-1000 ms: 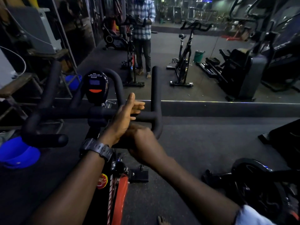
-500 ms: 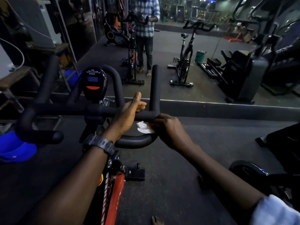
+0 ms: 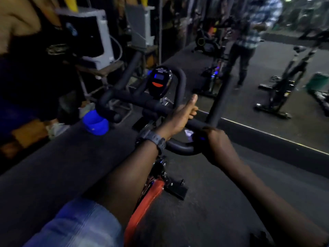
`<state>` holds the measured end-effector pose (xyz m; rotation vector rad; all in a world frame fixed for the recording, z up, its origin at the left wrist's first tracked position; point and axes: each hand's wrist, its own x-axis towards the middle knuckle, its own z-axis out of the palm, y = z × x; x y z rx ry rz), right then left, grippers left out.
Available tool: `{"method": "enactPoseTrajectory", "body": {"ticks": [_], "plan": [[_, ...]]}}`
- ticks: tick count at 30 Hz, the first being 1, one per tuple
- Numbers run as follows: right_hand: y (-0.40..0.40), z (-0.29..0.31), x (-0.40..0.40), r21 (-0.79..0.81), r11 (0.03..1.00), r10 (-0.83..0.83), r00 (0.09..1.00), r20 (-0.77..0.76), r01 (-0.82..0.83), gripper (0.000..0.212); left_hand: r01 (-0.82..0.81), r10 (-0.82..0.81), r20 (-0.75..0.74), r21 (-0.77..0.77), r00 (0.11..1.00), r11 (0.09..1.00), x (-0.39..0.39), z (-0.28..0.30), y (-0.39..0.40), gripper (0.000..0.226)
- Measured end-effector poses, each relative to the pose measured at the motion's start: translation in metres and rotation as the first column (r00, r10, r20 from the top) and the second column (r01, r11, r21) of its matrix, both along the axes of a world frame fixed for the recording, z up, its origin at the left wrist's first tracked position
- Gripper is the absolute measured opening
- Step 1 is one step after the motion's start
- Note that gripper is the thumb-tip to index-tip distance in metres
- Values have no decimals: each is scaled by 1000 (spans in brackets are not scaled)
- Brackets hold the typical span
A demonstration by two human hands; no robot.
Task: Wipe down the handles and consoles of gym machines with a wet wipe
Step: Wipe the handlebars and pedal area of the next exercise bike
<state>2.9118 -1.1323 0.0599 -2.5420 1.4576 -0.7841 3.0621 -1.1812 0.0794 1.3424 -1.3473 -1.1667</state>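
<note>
A spin bike stands in front of me with black foam handlebars (image 3: 135, 99) and a small black console (image 3: 159, 81) showing a blue screen and a red button. My left hand (image 3: 179, 116) grips the crossbar right of the console, thumb pointing up. My right hand (image 3: 216, 142) is curled round the right bend of the handlebars, holding a white wet wipe (image 3: 189, 134) against the foam. Only a small corner of the wipe shows between my two hands.
The bike's red frame (image 3: 144, 202) runs down between my arms. A wall mirror (image 3: 267, 72) ahead reflects other spin bikes and a person in a checked shirt. A blue bucket (image 3: 95, 124), a wooden bench and a white appliance (image 3: 96, 35) stand to the left.
My right hand came out from under my left wrist onto the handlebar's right bend with the wipe. The view has swung left and tilted, and the picture is blurred.
</note>
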Motion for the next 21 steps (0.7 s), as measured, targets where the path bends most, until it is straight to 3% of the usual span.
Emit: {"method": "enactPoseTrajectory", "body": {"ticks": [2, 3, 8, 12, 16, 21], "plan": [[18, -10, 7, 23, 983, 181, 983, -40, -180, 10, -61, 61, 16, 8, 998, 998, -4, 5, 11, 53], [21, -14, 5, 30, 969, 248, 968, -30, -247, 14, -107, 107, 26, 13, 994, 994, -5, 8, 18, 55], [21, -17, 14, 164, 917, 349, 931, 106, -363, 29, -356, 356, -13, -8, 934, 934, 26, 17, 86, 62], [66, -40, 56, 367, 739, 496, 825, 270, -564, 37, -540, 540, 29, 7, 841, 842, 76, 15, 174, 74], [136, -57, 117, 501, 423, 537, 654, 532, -755, 24, -768, 769, 19, 61, 640, 638, 126, 4, 294, 65], [226, -83, 191, 568, 251, 550, 598, 583, -784, 23, -923, 937, -18, 164, 349, 347, 166, -22, 428, 70]]}}
